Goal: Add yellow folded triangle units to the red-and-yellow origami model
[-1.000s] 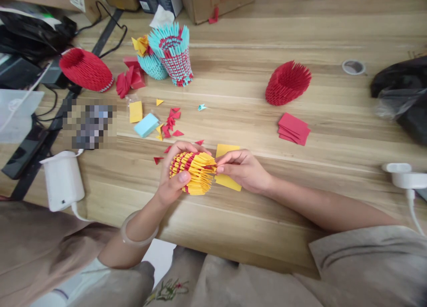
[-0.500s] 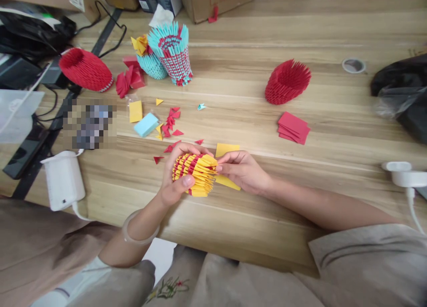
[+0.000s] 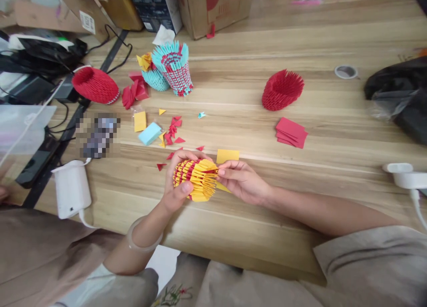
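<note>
My left hand (image 3: 180,189) is wrapped round a yellow and red folded-paper model (image 3: 200,180), rounded and built of rows of small interlocking pieces. Its open, pointed yellow end faces right. At that end, the thumb and finger of my right hand (image 3: 242,180) pinch a pointed paper piece on the upper rim; the fingertips partly cover it. Just behind and beneath my right hand lie yellow paper rectangles (image 3: 227,155). Loose red folded triangles (image 3: 172,129) are scattered beyond my left hand, beside a light blue paper stack (image 3: 150,133) and a yellow stack (image 3: 140,121).
Farther back stand a blue and red paper vase (image 3: 176,71) and a red paper basket shape (image 3: 283,90). Red paper sheets (image 3: 291,132) lie in front of it. A red paper form (image 3: 95,85), white adapter (image 3: 71,189) and cables are at left; a black bag (image 3: 400,93) is at right.
The view has tilted, so the table's things appear lower, with more of the boxes at the back showing. Both hands keep hold at the paper model, my right fingers still at its rim.
</note>
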Motion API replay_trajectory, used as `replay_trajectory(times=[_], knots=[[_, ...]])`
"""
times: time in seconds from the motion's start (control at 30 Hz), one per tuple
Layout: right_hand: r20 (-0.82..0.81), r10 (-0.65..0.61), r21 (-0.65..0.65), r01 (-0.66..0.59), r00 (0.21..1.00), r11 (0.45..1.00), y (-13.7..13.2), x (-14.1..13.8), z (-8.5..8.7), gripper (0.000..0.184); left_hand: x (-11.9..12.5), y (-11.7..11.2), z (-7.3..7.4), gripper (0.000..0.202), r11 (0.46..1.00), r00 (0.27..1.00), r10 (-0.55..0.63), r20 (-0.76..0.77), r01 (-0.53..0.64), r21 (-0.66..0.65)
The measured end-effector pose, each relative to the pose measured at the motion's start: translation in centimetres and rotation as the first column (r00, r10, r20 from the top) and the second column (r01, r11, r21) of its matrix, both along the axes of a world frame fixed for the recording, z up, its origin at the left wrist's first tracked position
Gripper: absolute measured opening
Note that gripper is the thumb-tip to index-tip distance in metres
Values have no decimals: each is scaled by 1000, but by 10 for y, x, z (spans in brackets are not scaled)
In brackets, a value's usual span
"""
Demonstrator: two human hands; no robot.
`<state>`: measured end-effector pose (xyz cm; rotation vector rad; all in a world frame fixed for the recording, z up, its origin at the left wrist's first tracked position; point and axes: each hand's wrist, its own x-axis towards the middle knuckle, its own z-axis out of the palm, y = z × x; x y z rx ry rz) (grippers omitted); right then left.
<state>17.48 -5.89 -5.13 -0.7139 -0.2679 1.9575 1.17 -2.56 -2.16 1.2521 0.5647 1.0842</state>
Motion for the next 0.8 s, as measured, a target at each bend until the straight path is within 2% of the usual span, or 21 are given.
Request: replay_trajectory(times=[0.53, 0.8], knots=[[55, -24, 40, 22, 998, 999, 2, 2, -1, 18, -2, 1, 1, 44, 997, 1000, -22, -22, 20, -71], [80, -22, 60, 17, 997, 998, 4, 2, 2, 19, -2, 1, 2, 43, 998, 999, -40, -12, 39, -52]])
